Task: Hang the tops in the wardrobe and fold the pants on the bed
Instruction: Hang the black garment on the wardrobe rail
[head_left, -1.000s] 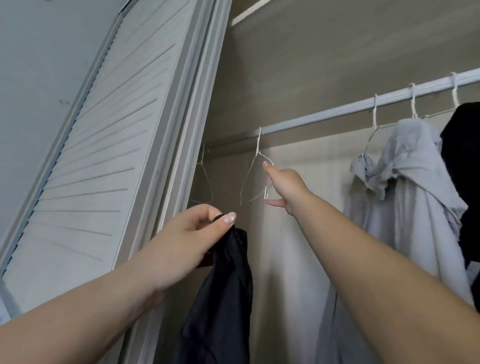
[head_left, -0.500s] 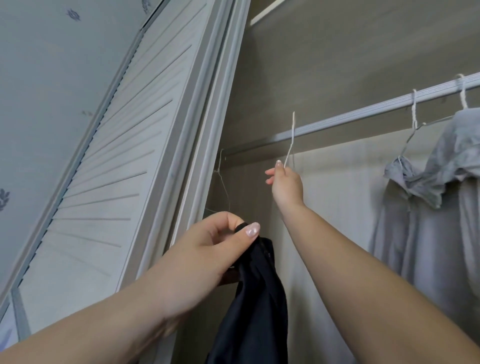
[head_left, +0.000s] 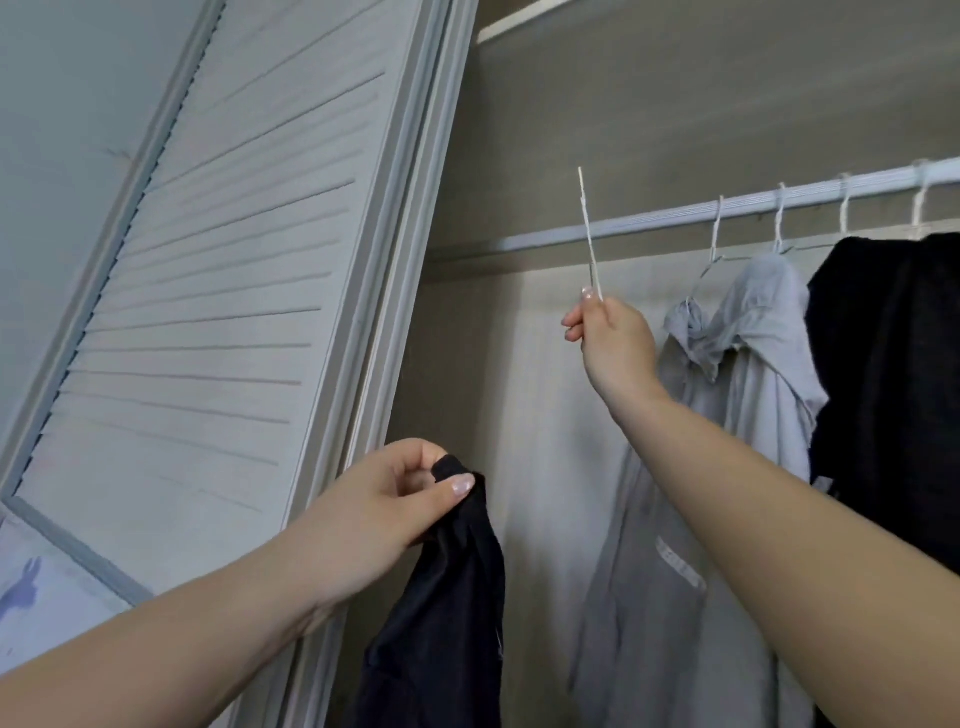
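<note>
- Nearest to us, at about seven o'clock, our left hand (head_left: 387, 506) is raised with thumb and fingers curled round the top of a dark top (head_left: 447, 597), pinching a bunch of its cloth.
- From that pinch the dark top hangs straight down toward six o'clock and runs out of sight at the bottom edge; it hangs in front of the open wardrobe, on no hanger.
- Up at about one o'clock from the left hand, our right hand (head_left: 610, 338) reaches farther in, fingers closed in a narrow pinch on a thin white hanger (head_left: 589, 234).
- We see the white hanger edge-on, as a slim tilted line rising above the fingers and crossing in front of the rail (head_left: 649, 218); how much of it lies inside the hand we cannot tell.
- Behind the right forearm, at three o'clock, a grey garment (head_left: 727, 415) hangs from a hanger on the rail.
- Just beside it at the right edge hangs a black garment (head_left: 893, 364), also under the rail.
- Off at ten o'clock stands the louvred wardrobe door (head_left: 234, 260), swung open.
- Farthest back is the beige inner wall (head_left: 675, 104) of the wardrobe, above and behind the rail.
</note>
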